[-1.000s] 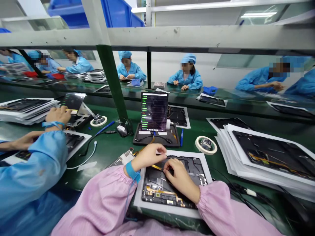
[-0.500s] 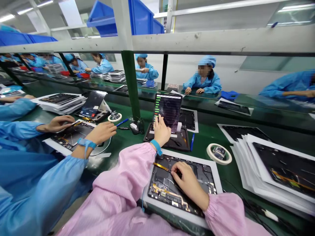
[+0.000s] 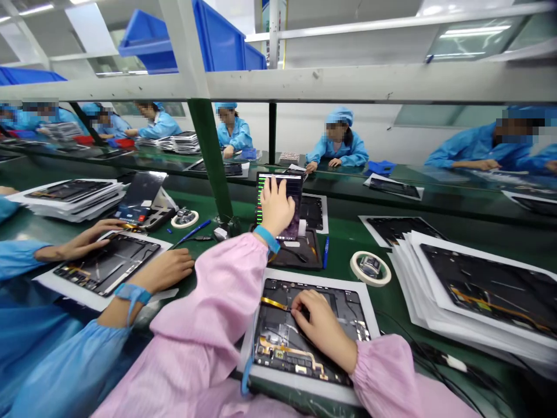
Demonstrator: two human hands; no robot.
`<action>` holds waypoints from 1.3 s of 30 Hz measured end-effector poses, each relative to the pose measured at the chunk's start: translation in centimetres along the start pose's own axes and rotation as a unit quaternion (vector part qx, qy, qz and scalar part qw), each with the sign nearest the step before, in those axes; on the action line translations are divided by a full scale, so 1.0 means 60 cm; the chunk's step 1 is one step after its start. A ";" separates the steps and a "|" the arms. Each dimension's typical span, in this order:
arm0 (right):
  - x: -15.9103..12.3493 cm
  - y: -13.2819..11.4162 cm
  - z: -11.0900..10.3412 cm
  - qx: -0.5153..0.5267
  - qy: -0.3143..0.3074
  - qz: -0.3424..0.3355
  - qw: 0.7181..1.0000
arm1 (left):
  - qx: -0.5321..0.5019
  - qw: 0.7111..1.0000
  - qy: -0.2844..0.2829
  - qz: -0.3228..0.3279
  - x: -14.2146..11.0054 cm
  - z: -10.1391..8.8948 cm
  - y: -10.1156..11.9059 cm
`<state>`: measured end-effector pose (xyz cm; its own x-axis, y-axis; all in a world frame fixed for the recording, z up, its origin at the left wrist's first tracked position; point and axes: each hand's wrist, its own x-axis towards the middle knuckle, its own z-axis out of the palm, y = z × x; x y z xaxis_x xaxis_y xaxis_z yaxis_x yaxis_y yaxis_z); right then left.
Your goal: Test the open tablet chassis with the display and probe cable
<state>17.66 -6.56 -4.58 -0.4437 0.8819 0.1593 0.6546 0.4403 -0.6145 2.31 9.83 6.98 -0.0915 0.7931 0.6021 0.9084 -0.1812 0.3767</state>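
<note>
An opened tablet chassis (image 3: 304, 342) lies on a white sheet in front of me, its boards and gold flex cable (image 3: 275, 303) exposed. My right hand (image 3: 319, 325) rests on the chassis with curled fingers pinching at the flex cable's end. My left hand (image 3: 276, 208) reaches forward, fingers stretched flat against the screen of an upright test tablet (image 3: 296, 180) that stands in a black cradle (image 3: 304, 255). The screen shows green bars along its left edge.
A tape roll (image 3: 370, 268) lies right of the cradle, a blue pen (image 3: 326, 252) beside it. A stack of chassis on white sheets (image 3: 474, 290) fills the right. A co-worker's hands (image 3: 161, 270) work on another chassis (image 3: 108, 264) at left. A green post (image 3: 211, 162) stands behind.
My left hand left the flex cable, reached forward to the upright tablet and has slid higher up its screen. My right hand stayed on the chassis.
</note>
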 end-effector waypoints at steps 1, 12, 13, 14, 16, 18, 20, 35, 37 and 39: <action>0.000 0.000 0.000 -0.001 0.001 0.002 1.000 | 0.014 1.000 0.009 0.010 0.022 -0.001 0.003; -0.003 0.000 0.000 0.017 -0.005 0.016 1.000 | 0.083 0.985 0.033 0.147 0.036 0.036 -0.004; -0.002 -0.001 0.000 0.018 -0.005 0.016 1.000 | 0.078 0.985 0.040 0.146 0.034 0.034 -0.005; -0.002 -0.001 -0.001 0.019 -0.006 0.017 1.000 | 0.073 0.986 0.048 0.139 0.033 0.032 -0.006; -0.003 -0.001 -0.002 0.019 -0.007 0.017 1.000 | 0.064 0.989 0.062 0.116 0.037 0.027 -0.011; -0.003 -0.002 -0.002 0.018 -0.007 0.018 1.000 | 0.062 0.991 0.066 0.097 0.048 0.022 -0.021; -0.004 -0.001 -0.002 0.019 -0.006 0.019 1.000 | 0.066 0.992 0.051 0.099 0.063 0.018 -0.034; -0.002 0.000 -0.001 0.024 0.001 0.012 1.000 | 0.131 0.968 -0.053 0.208 0.123 0.002 -0.074; -0.002 0.000 -0.002 0.022 0.000 0.012 1.000 | 0.101 0.977 -0.044 0.185 0.128 -0.004 -0.075; -0.002 0.000 -0.003 0.021 -0.001 0.011 1.000 | 0.063 0.983 -0.037 0.170 0.132 -0.009 -0.081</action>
<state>17.81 -6.63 -4.46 -0.4307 0.8909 0.1441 0.6377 0.4135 -0.6499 -3.04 16.67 10.34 0.2525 0.7401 0.6232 0.9251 -0.3734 0.0686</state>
